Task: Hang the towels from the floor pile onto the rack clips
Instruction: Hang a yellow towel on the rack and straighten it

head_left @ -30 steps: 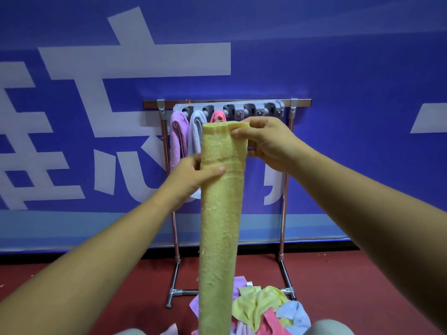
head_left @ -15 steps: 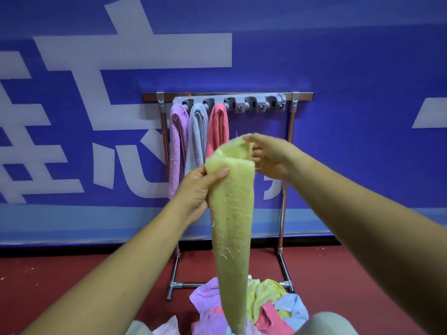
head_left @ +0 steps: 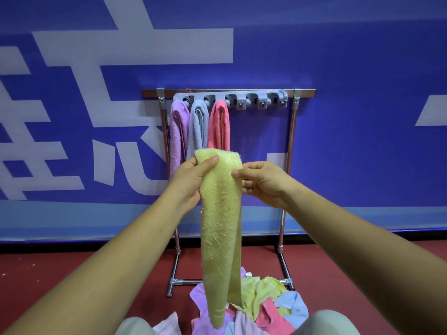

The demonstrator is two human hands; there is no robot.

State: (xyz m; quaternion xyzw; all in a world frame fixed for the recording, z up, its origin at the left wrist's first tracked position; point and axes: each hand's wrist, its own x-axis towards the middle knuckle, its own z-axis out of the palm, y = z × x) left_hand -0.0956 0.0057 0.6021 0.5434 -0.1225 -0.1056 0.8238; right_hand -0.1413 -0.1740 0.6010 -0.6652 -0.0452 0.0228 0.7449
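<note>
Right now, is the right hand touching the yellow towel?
Touching. In the head view the right hand pinches the yellow towel at its edge, thumb on the cloth.

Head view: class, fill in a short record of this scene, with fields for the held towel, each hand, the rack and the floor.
held: yellow towel, hanging long, not yet clipped
left hand: grips its top
right hand: pinches its right edge
hung: purple towel, grey towel, pink towel, left to right on the rack
free clips: those right of the pink towel
floor: pile of mixed towels by the rack's base
</note>
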